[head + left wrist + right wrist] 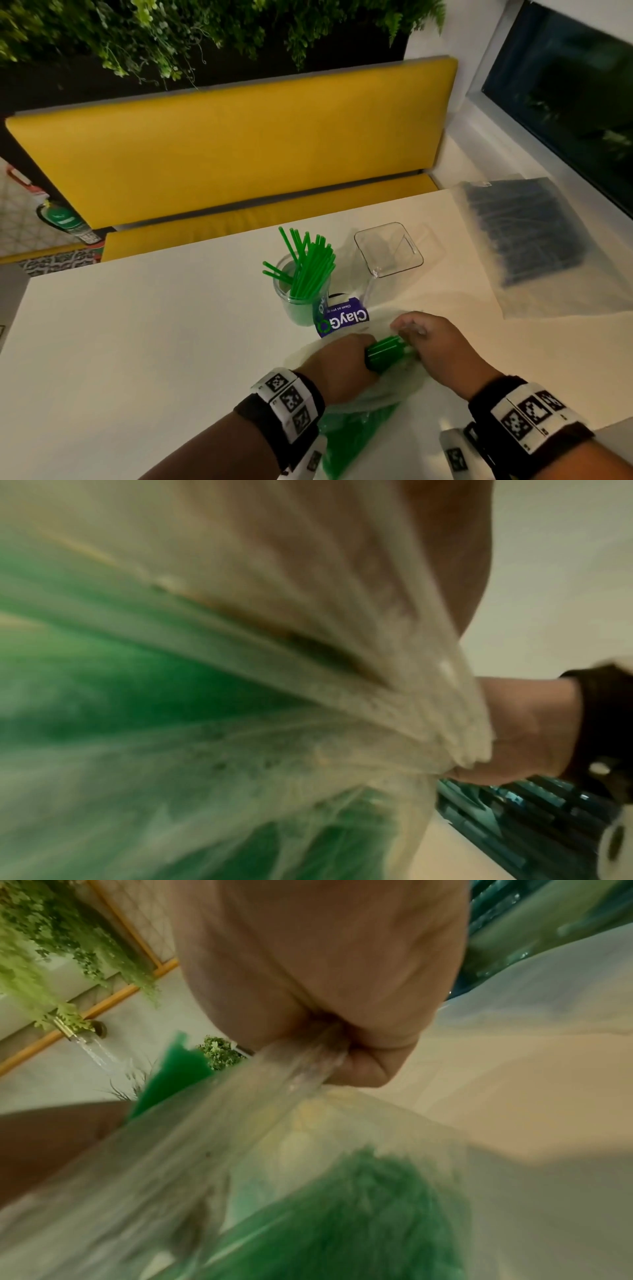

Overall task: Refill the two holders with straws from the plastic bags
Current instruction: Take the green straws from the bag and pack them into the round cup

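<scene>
- Starting at the left: the left hand [337, 365] is clenched around a bundle of green straws [388, 351], grasping it just in front of the round holder [301, 298].
- That round holder stands upright on the tabletop [154, 335], a fan of green straws poking out of it, and a purple "ClayGo" card [344, 317] leans right beside it.
- Below the round holder, the clear bag [359, 431] lies under both wrists, green showing through the plastic.
- Over to the right hand [435, 342]: only the right wrist view shows it, fingers [363, 1069] pinching a gathered fold of that clear bag, fist closed on the plastic.
- The left wrist view gives mostly blurred plastic and green; the left hand's own fingers can't be made out there, but the right hand's wrist and dark strap appear at its edge.
- Right of the round holder, the square holder [388, 248] stands with no straws in it.
- Further right again, a second bag of dark straws [527, 233] lies flat on the tabletop.
- Behind the round holder runs a yellow bench [222, 147], hanging greenery [171, 31] above it, a dark window [565, 85] far right.
</scene>
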Available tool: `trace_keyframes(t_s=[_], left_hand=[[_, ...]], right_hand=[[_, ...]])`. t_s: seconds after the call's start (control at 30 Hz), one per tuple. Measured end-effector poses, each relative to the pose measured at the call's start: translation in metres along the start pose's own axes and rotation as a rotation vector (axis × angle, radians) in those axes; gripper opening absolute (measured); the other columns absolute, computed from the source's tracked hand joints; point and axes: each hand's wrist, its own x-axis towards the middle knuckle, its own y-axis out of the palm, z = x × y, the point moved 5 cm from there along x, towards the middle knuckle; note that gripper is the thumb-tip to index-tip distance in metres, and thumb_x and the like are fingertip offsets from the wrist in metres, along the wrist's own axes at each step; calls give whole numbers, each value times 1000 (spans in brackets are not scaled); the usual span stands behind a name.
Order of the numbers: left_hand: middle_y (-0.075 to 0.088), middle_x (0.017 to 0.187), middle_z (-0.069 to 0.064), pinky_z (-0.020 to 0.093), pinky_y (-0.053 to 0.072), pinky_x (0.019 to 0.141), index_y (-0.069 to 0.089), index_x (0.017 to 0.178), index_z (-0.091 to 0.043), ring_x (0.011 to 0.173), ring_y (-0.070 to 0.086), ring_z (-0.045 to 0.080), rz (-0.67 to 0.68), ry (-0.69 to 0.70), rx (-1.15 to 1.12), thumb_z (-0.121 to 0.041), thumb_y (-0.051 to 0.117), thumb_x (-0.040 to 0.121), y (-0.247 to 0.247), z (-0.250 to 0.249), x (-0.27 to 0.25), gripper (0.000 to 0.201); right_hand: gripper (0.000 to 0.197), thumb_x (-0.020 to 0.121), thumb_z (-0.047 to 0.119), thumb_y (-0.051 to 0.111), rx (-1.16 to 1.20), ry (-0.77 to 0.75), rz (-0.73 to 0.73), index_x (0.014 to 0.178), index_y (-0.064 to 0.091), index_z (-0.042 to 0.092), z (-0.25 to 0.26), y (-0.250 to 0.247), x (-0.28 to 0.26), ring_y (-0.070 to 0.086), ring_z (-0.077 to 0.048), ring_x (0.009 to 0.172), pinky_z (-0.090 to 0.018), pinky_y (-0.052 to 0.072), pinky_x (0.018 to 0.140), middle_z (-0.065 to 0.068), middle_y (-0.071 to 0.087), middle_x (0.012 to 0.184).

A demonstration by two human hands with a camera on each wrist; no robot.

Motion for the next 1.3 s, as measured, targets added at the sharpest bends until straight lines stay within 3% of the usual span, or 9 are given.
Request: trace_keyframes(t_s=[0.17,0.23,0.4,0.5,0.57,0.7,0.93,1.07,1.3], left_hand=[[69,84,-10,16,46,61,64,106,-30,71,62,9,-223,49,-224,-27,68,84,-19,-7,-24,23],[69,78,-8,27,51,62,64,102,-32,66,63,10,-242,64,-295,-32,70,83,-27,-10,-30,20],[59,67,2,35,54,57,65,90,-17,57,55,17,-329,92,-562,-21,73,88,-75,-24,-52,10],[66,75,13,24,57,62,66,84,-9,68,66,17,-668,223,-740,-11,73,87,-144,-34,-75,8],[67,79,20,32,58,66,66,81,-14,74,67,31,-929,303,-806,-7,73,87,-183,-27,-84,10],[60,81,31,43,52,67,61,86,-13,70,58,40,-1127,289,-866,-12,69,86,-204,-3,-67,8],[54,58,-3,29,46,51,59,74,-15,52,47,15,-1023,-42,-807,-20,72,88,-166,39,-8,20],[61,85,0,53,57,76,56,80,-29,83,64,30,-843,-211,-440,-56,69,72,-151,63,5,31],[43,144,3,40,48,98,32,146,-29,128,47,21,-610,-237,-200,-45,87,70,-179,54,-13,95]], right_hand=[[48,90,1,60,-133,-75,-13,70,62,45,4,6,-2,62,-3,80,-21,45,75,17,65,82],[46,89,0,61,-164,-96,-36,72,66,43,2,8,-1,65,-14,85,-33,49,81,10,69,85],[41,90,2,58,-157,-40,-51,78,67,39,-6,4,1,64,-5,91,-22,45,81,15,70,93],[37,93,7,56,-165,-2,10,80,66,40,-7,7,-2,62,2,92,-18,42,78,18,69,94],[35,94,10,54,-177,0,35,82,65,40,-3,9,-5,60,4,92,-13,40,76,20,67,93],[32,96,10,53,-196,-28,72,87,65,38,2,13,-8,57,11,90,-6,37,72,23,65,92],[40,94,4,56,-131,7,37,80,66,40,-4,14,-7,61,4,87,-15,41,71,19,68,90],[37,95,6,55,-166,16,43,81,65,39,-5,13,-7,60,6,86,-9,38,69,21,67,90],[27,97,10,53,-194,23,84,90,67,32,2,11,-6,58,10,84,-4,36,67,22,65,90]])
